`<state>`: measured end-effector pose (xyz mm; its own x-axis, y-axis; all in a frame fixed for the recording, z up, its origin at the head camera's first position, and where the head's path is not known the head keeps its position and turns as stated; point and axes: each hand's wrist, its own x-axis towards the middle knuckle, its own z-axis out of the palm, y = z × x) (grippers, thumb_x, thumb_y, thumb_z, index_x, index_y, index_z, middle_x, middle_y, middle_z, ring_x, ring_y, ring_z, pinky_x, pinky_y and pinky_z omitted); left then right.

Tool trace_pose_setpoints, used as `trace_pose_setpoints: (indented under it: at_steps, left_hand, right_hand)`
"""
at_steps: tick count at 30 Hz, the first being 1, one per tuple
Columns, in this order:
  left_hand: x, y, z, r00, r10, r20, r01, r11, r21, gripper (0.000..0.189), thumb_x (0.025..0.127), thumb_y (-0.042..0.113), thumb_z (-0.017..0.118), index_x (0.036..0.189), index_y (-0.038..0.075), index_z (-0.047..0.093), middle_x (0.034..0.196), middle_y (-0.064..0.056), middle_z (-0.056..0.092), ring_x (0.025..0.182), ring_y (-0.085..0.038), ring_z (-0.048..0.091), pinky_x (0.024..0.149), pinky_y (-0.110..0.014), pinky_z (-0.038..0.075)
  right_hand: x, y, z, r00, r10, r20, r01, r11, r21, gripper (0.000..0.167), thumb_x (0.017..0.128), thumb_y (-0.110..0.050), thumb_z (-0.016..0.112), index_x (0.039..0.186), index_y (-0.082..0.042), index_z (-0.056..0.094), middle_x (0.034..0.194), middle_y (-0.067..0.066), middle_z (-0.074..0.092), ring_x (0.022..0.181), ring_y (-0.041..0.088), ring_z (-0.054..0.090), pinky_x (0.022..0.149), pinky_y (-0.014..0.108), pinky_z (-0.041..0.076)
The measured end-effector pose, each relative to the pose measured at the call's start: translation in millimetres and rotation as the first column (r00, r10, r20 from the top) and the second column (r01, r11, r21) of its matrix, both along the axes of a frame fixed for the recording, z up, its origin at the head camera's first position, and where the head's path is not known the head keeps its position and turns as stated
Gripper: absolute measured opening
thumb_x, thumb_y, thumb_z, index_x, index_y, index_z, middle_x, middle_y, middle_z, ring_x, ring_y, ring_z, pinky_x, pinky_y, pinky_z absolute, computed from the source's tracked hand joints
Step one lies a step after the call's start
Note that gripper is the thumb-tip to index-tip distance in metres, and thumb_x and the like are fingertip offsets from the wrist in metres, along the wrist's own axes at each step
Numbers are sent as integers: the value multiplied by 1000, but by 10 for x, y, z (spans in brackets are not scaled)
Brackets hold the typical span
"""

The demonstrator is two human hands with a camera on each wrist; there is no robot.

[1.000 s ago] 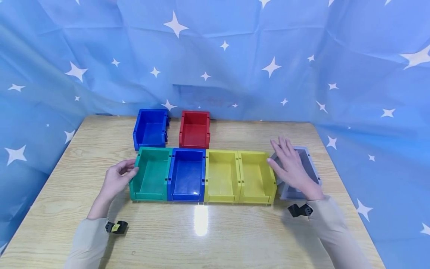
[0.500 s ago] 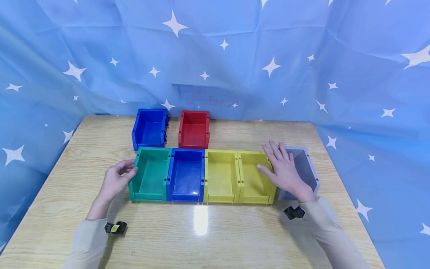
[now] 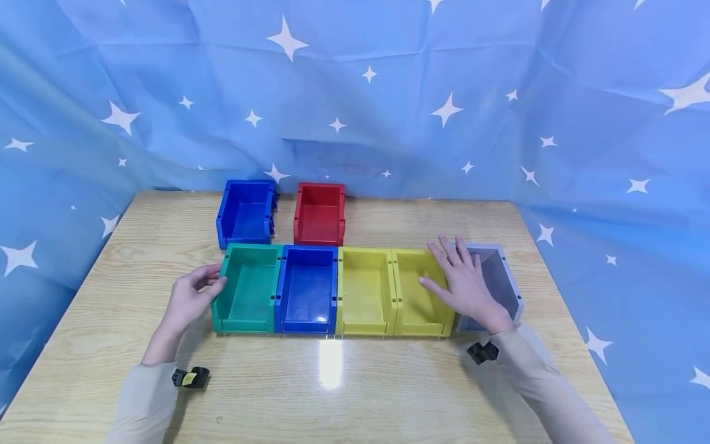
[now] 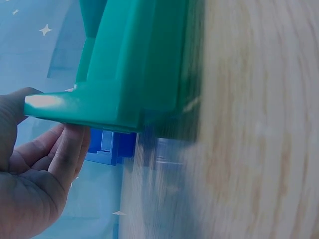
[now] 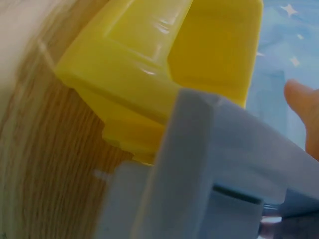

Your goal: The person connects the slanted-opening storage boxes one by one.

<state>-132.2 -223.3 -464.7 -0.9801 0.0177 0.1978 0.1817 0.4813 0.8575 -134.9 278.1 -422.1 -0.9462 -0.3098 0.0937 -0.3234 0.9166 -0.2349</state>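
Note:
My left hand point(image 3: 188, 299) pinches the left wall of a green storage bin point(image 3: 252, 293); in the left wrist view its thumb and fingers point(image 4: 67, 157) lie on either side of the rim. Side by side to the right stand a blue bin point(image 3: 309, 293), a yellow bin point(image 3: 365, 290) and a second yellow bin point(image 3: 413, 311). A grey bin point(image 3: 501, 280) ends the row, slightly askew. Over the last yellow bin and the grey one, my right hand point(image 3: 466, 287) has its fingers spread, partly covering both. The right wrist view shows the grey bin's edge overlapping the yellow bin point(image 5: 144, 55).
Behind the row, another blue bin point(image 3: 246, 213) and a red bin point(image 3: 320, 216) stand apart on the wooden table point(image 3: 266, 394). A blue star-patterned cloth point(image 3: 355, 98) hangs along the table's back and sides.
My right hand has moved left from the grey bin to partly over the last yellow bin. The grey bin has slid a little left toward the row. My left hand keeps its place.

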Motion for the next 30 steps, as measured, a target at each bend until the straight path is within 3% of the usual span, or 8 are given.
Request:
trace_pose_setpoints:
  at_steps: [16, 30]
  left_hand:
    - [15, 17, -12, 1000, 4, 21, -4, 1000, -9, 27, 89, 0, 61, 111, -14, 60, 97, -25, 64, 79, 7, 52, 71, -6, 45]
    - [16, 9, 12, 1000, -4, -18, 4, 1000, 1, 27, 88, 2, 62, 110, -13, 61, 96, -24, 65, 79, 7, 53, 73, -5, 44]
  right_hand:
    - [-6, 20, -20, 1000, 12, 6, -12, 1000, 10, 76, 89, -54, 52, 148, -13, 27, 155, 12, 15, 140, 38, -4, 97, 76, 8]
    - [-3, 28, -73, 999, 36, -31, -37, 998, -42, 77, 87, -53, 56, 148, -15, 28, 154, 12, 20, 141, 36, -3, 96, 76, 11]
